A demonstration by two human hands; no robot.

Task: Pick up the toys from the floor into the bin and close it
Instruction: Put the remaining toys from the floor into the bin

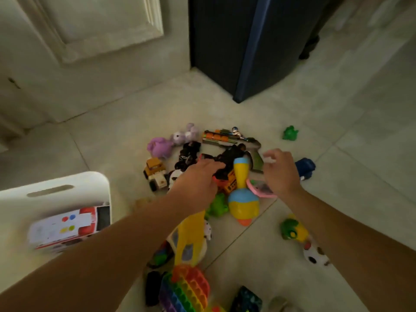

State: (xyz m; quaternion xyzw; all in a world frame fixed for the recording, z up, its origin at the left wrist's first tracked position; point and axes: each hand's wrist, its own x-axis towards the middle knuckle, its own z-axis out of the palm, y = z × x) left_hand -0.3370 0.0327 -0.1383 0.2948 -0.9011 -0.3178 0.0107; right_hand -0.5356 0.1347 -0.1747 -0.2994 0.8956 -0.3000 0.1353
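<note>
Several toys lie in a pile on the tiled floor. My left hand (198, 179) reaches into the middle of the pile, its fingers stretched over a black toy (229, 157) and an orange truck (229, 184). My right hand (281, 172) hovers just right of a yellow-and-blue duck toy (242, 194), fingers loosely bent, above a pink toy (258, 190); I see nothing gripped in it. The white bin (67, 183) stands open at the lower left with a red-and-white toy vehicle (65, 228) inside. No lid is in view.
Scattered around are purple plush animals (159, 147), a yellow truck (155, 174), an orange dart gun (216, 136), green frogs (290, 132), a blue car (305, 168), a rainbow pop toy (186, 289) and a yellow plane (189, 239). A dark cabinet (247, 52) stands behind; a white door (90, 30) is at the left.
</note>
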